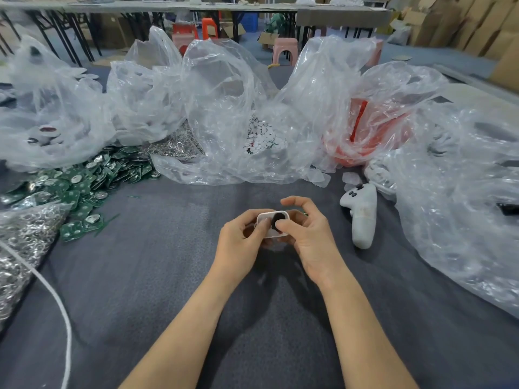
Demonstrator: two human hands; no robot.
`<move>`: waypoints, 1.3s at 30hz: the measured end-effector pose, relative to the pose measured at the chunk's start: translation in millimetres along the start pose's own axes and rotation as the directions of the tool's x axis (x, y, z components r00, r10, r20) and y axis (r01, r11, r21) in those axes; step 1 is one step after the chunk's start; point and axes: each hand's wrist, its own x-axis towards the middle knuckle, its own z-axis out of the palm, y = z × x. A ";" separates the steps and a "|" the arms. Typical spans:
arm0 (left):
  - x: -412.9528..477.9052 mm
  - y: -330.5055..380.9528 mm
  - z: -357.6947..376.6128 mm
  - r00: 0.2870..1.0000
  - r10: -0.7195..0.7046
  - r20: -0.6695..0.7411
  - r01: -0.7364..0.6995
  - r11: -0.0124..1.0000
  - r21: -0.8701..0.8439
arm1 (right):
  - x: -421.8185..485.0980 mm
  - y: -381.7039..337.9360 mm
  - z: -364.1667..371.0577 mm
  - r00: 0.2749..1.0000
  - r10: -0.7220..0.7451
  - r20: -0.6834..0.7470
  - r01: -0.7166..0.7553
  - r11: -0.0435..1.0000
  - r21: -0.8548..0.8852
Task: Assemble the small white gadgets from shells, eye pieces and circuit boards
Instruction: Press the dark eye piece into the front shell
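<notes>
- Above the middle of a grey-covered counter (pixel 168 290), a left hand (pixel 241 234) grips a small white shell (pixel 266 217), fingers curled round its left end.
- The right hand (pixel 307 234) pinches a dark round eye piece (pixel 278 219) against the shell's open face, forefinger lifted clear.
- The step in hand appears to be seating the eye piece in the shell.
- A circuit board probably comes next. Green circuit boards (pixel 78 186) lie heaped at the left, well apart, so one hand must let go and reach.
- Clear plastic bags (pixel 224 94) of parts crowd the back.
</notes>
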 end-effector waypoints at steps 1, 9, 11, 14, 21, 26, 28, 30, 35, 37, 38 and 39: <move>-0.7 0.2 0.0 1.000 0.004 -0.002 -0.004 1.000 -0.004 | 0.1 -0.3 -0.4 1.000 -0.001 -0.003 0.001 1.000 -0.022; 0.4 -3.0 -1.2 0.996 0.061 -0.069 -0.053 0.993 0.108 | -1.6 -0.5 2.2 1.000 -0.009 0.016 0.011 0.988 -0.157; 0.5 -3.1 -1.8 0.996 0.062 -0.061 -0.056 0.993 0.107 | -1.3 -0.2 1.8 1.000 -0.013 0.000 0.013 0.985 -0.169; 0.6 -4.0 -1.5 0.997 0.060 -0.052 -0.055 0.993 0.103 | 0.0 2.1 0.8 1.000 -0.006 -0.024 0.002 0.985 -0.173; -0.5 -3.4 -0.6 0.998 0.043 -0.043 -0.039 0.996 0.074 | 2.7 3.3 -0.2 0.999 0.018 -0.051 -0.026 0.986 -0.165; -0.3 -3.9 -0.7 0.999 0.027 -0.040 -0.024 0.996 0.088 | 2.6 3.3 -2.9 0.997 0.062 -0.046 -0.069 0.983 -0.171; 0.2 -3.0 -1.3 0.999 0.022 -0.039 -0.020 0.997 0.070 | 2.8 2.4 -3.7 0.996 0.082 -0.019 -0.084 0.986 -0.145; 0.5 -2.2 -2.3 0.999 0.018 -0.033 -0.017 0.998 0.053 | 2.9 1.6 -4.0 0.996 0.091 0.001 -0.090 0.988 -0.128; -0.2 -1.5 -2.9 1.000 0.016 -0.016 -0.015 0.999 0.034 | 1.7 -0.5 -4.9 0.993 0.114 0.011 -0.112 0.986 -0.124; 0.2 -1.0 -3.3 1.000 0.014 -0.004 -0.014 1.000 0.012 | 1.0 -1.2 -5.4 0.993 0.113 0.015 -0.111 0.985 -0.130; 0.6 -0.8 -3.9 1.000 0.014 0.001 -0.014 1.000 0.004 | 0.7 -1.6 -5.7 0.994 0.110 0.017 -0.107 0.985 -0.136; 0.8 -0.7 -4.4 1.000 0.015 0.004 -0.015 1.000 0.000 | 0.3 -2.0 -5.9 0.994 0.108 0.018 -0.104 0.985 -0.141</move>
